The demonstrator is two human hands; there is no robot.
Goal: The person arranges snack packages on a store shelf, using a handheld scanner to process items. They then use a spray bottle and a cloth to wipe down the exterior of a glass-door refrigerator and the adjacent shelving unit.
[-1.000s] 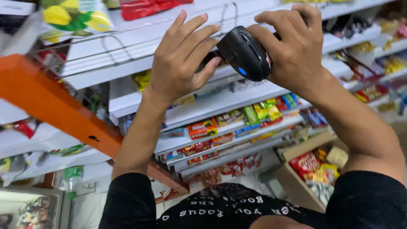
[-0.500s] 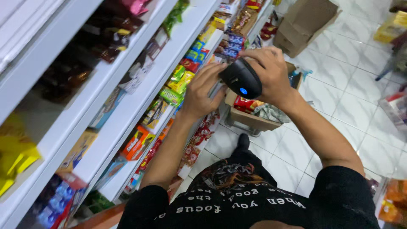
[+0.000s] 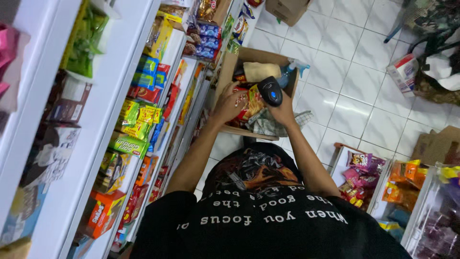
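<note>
White shelving (image 3: 103,120) packed with snack packets runs down the left side, above a white tiled floor (image 3: 345,91). An open cardboard box (image 3: 229,67) sits at its foot. The left hand (image 3: 229,104) presses down on a red snack packet (image 3: 243,101) inside it; the right hand (image 3: 282,111) is closed around a black barcode scanner (image 3: 270,90) just above the box.

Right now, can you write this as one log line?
right hand: holds black scanner | left hand: in cardboard box, on snack packets
</note>
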